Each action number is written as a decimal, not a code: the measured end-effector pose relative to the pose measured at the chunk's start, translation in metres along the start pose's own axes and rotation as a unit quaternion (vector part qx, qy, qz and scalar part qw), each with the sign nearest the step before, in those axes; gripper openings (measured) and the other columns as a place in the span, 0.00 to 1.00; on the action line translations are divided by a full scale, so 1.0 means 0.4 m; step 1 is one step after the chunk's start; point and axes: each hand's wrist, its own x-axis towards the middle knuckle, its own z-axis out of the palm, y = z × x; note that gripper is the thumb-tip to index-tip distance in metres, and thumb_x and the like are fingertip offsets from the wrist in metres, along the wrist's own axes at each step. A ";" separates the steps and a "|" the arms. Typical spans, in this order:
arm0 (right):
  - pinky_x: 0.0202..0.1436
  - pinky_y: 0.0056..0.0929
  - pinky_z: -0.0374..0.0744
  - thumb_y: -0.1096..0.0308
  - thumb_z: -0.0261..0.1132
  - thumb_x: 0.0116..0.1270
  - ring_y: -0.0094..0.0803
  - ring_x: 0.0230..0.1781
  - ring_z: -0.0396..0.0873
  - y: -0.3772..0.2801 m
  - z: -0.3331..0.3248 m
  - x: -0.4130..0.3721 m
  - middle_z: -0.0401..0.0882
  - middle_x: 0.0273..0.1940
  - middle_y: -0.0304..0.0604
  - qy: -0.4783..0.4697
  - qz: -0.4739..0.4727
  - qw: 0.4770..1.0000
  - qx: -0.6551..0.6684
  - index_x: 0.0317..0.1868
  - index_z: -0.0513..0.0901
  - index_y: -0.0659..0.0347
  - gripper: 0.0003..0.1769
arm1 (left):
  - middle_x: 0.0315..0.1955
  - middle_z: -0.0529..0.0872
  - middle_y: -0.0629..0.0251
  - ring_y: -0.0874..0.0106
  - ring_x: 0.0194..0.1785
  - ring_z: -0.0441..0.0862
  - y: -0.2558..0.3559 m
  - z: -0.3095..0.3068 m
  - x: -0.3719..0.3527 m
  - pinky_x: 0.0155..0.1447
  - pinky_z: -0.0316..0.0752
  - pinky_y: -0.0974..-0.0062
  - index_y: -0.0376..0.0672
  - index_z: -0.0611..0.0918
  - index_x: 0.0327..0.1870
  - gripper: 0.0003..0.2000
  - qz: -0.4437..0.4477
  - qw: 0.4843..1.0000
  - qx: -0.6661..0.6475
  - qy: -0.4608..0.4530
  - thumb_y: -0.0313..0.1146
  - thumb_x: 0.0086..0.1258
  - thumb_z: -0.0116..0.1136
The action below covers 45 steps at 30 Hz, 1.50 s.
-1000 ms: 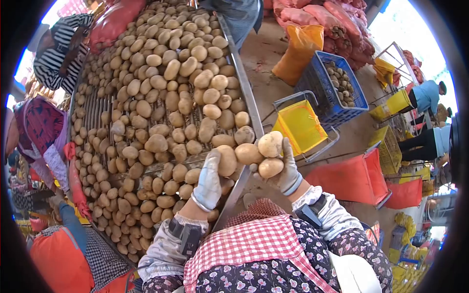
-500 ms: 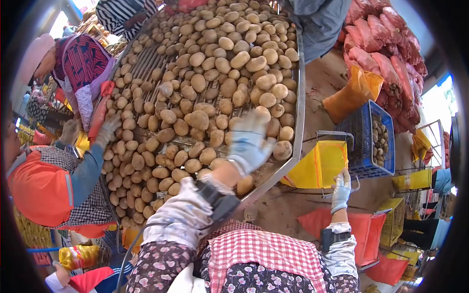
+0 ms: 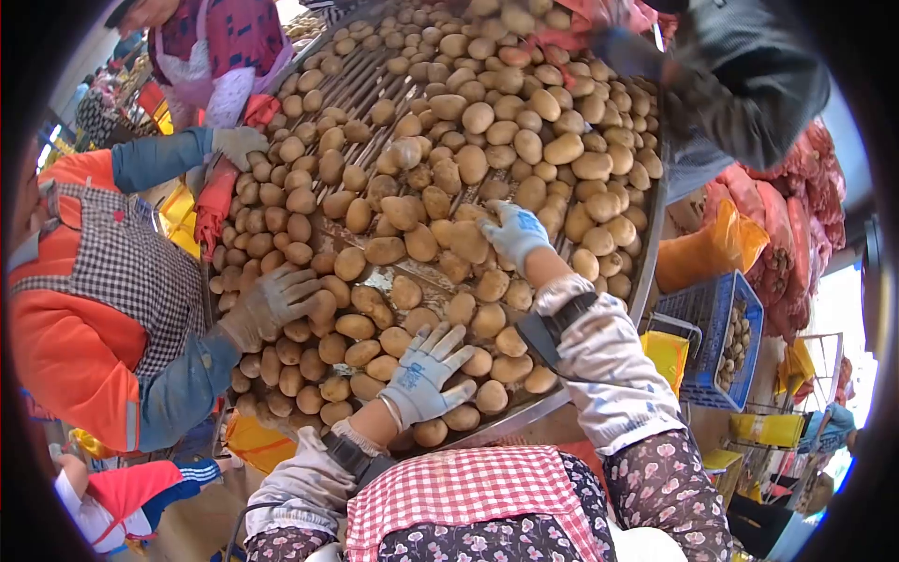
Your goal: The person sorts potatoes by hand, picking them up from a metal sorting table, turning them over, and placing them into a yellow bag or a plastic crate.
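Observation:
A long metal sorting table [image 3: 650, 262] with roller bars carries a thick layer of potatoes [image 3: 524, 140]. My left hand [image 3: 423, 377], in a grey-blue work glove, lies spread over the potatoes near the table's near edge, fingers apart and holding nothing. My right hand [image 3: 513, 234], in the same kind of glove, reaches farther up the table and rests flat on the potatoes, fingers slightly bent, with nothing lifted. Both forearms wear pale sleeve covers and a dark wrist band.
A co-worker in an orange vest [image 3: 84, 318] stands at the left, with a gloved hand [image 3: 272, 304] on the potatoes. Other people stand at the top left and top right. To the right are a blue crate [image 3: 698, 309], a yellow bag [image 3: 670, 356] and red sacks [image 3: 796, 244].
My right hand, which held potatoes a second ago and then hung by the yellow bag, is now back on the table without them. My left hand drew back toward the near edge. The view swung left.

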 end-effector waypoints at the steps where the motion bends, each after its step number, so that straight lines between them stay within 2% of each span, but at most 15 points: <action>1: 0.65 0.39 0.72 0.48 0.60 0.65 0.46 0.62 0.75 -0.022 0.007 0.038 0.78 0.60 0.50 -0.097 0.090 0.990 -0.053 0.62 0.76 0.55 0.30 | 0.68 0.66 0.46 0.50 0.70 0.64 -0.031 -0.007 0.006 0.73 0.56 0.53 0.36 0.69 0.67 0.33 0.002 0.994 -0.100 0.039 0.46 0.63 0.59; 10: 0.55 0.38 0.78 0.40 0.65 0.60 0.46 0.49 0.83 0.020 -0.007 0.112 0.85 0.45 0.54 -0.198 0.093 0.962 -0.163 0.52 0.82 0.66 0.35 | 0.59 0.76 0.49 0.49 0.56 0.75 -0.152 -0.080 0.345 0.61 0.70 0.58 0.40 0.74 0.62 0.31 -0.053 0.976 0.048 0.207 0.43 0.56 0.67; 14: 0.51 0.36 0.81 0.44 0.64 0.62 0.43 0.47 0.83 0.085 -0.039 0.020 0.85 0.43 0.52 -0.046 0.181 0.946 0.267 0.52 0.82 0.64 0.30 | 0.47 0.82 0.53 0.54 0.51 0.78 -0.171 -0.112 0.380 0.58 0.72 0.57 0.41 0.78 0.56 0.32 -0.111 0.983 -0.105 0.098 0.51 0.53 0.68; 16: 0.40 0.42 0.83 0.44 0.61 0.66 0.42 0.40 0.84 0.052 -0.063 -0.007 0.84 0.37 0.48 -0.007 0.159 0.677 0.718 0.48 0.82 0.62 0.27 | 0.41 0.84 0.54 0.60 0.46 0.82 -0.189 -0.078 0.348 0.49 0.77 0.62 0.41 0.79 0.52 0.30 -0.074 0.959 -0.137 0.239 0.58 0.60 0.62; 18: 0.41 0.43 0.83 0.45 0.59 0.68 0.43 0.40 0.83 0.016 -0.087 -0.011 0.84 0.37 0.47 -0.042 0.145 0.624 0.766 0.47 0.82 0.62 0.26 | 0.41 0.85 0.55 0.63 0.43 0.83 -0.190 -0.089 0.298 0.41 0.80 0.69 0.39 0.78 0.53 0.30 -0.186 0.584 -0.771 0.173 0.61 0.68 0.52; 20: 0.43 0.45 0.83 0.45 0.58 0.69 0.44 0.39 0.83 0.026 -0.076 -0.003 0.84 0.37 0.47 -0.087 0.132 0.563 0.811 0.46 0.82 0.61 0.25 | 0.44 0.85 0.54 0.64 0.44 0.84 -0.172 -0.146 0.244 0.40 0.81 0.70 0.40 0.77 0.55 0.30 -0.182 0.473 -0.851 0.137 0.61 0.71 0.47; 23: 0.38 0.33 0.83 0.52 0.62 0.69 0.36 0.34 0.83 0.090 -0.039 0.110 0.84 0.37 0.47 -0.047 0.150 0.635 0.756 0.44 0.82 0.61 0.19 | 0.50 0.82 0.51 0.63 0.45 0.84 -0.171 -0.161 0.187 0.39 0.82 0.70 0.44 0.74 0.61 0.28 -0.174 0.333 -0.918 0.129 0.59 0.75 0.42; 26: 0.52 0.38 0.81 0.51 0.64 0.63 0.43 0.46 0.84 0.037 -0.013 0.220 0.85 0.46 0.50 0.027 0.054 0.989 0.133 0.55 0.79 0.61 0.27 | 0.57 0.78 0.60 0.59 0.51 0.82 -0.191 -0.143 0.146 0.50 0.82 0.61 0.49 0.69 0.67 0.24 -0.121 0.275 -0.945 0.129 0.52 0.78 0.43; 29: 0.60 0.38 0.76 0.54 0.63 0.58 0.46 0.58 0.79 -0.142 0.002 0.255 0.80 0.56 0.57 -0.127 0.073 0.945 -0.294 0.69 0.66 0.60 0.39 | 0.59 0.78 0.61 0.63 0.65 0.72 -0.181 -0.131 0.135 0.73 0.63 0.54 0.46 0.72 0.63 0.21 -0.136 0.198 -0.945 0.222 0.48 0.77 0.46; 32: 0.63 0.39 0.75 0.53 0.63 0.53 0.49 0.62 0.75 -0.127 -0.018 0.317 0.76 0.60 0.60 -0.216 0.076 0.925 -0.302 0.75 0.56 0.56 0.48 | 0.60 0.77 0.61 0.62 0.64 0.73 -0.189 -0.078 0.146 0.72 0.65 0.55 0.43 0.73 0.61 0.19 -0.051 0.455 -0.847 0.271 0.45 0.76 0.48; 34: 0.64 0.39 0.74 0.53 0.63 0.52 0.50 0.63 0.74 -0.118 -0.020 0.311 0.75 0.61 0.60 -0.206 0.062 0.928 -0.305 0.75 0.56 0.55 0.49 | 0.59 0.76 0.61 0.67 0.64 0.73 -0.185 -0.123 0.160 0.72 0.66 0.64 0.42 0.72 0.63 0.21 -0.066 0.341 -0.906 0.240 0.33 0.71 0.57; 37: 0.66 0.43 0.72 0.51 0.65 0.53 0.50 0.65 0.72 -0.122 -0.008 0.287 0.72 0.64 0.59 -0.184 0.042 0.920 -0.343 0.76 0.55 0.52 0.51 | 0.64 0.68 0.61 0.66 0.66 0.68 -0.153 -0.138 0.156 0.70 0.64 0.72 0.39 0.58 0.74 0.39 -0.175 0.708 -0.614 0.301 0.23 0.61 0.65; 41: 0.64 0.39 0.74 0.46 0.67 0.52 0.46 0.64 0.74 -0.163 -0.007 0.252 0.72 0.65 0.53 -0.244 0.126 0.877 -0.394 0.77 0.52 0.53 0.55 | 0.61 0.72 0.58 0.66 0.62 0.73 -0.153 -0.168 0.140 0.63 0.72 0.77 0.38 0.59 0.74 0.37 -0.159 0.845 -0.366 0.357 0.32 0.65 0.64; 42: 0.64 0.39 0.74 0.46 0.67 0.52 0.46 0.64 0.74 -0.161 -0.007 0.267 0.72 0.65 0.53 -0.243 0.127 0.878 -0.392 0.77 0.52 0.53 0.55 | 0.61 0.72 0.58 0.66 0.62 0.73 -0.173 -0.146 0.141 0.63 0.72 0.77 0.38 0.59 0.74 0.37 -0.157 0.846 -0.365 0.355 0.32 0.65 0.64; 45: 0.62 0.38 0.75 0.40 0.72 0.46 0.47 0.60 0.77 -0.117 -0.002 0.273 0.76 0.61 0.55 -0.204 0.042 0.912 -0.355 0.74 0.59 0.53 0.57 | 0.51 0.81 0.59 0.68 0.51 0.83 -0.192 -0.131 0.143 0.49 0.82 0.76 0.37 0.65 0.69 0.28 -0.143 0.436 -0.862 0.213 0.48 0.77 0.44</action>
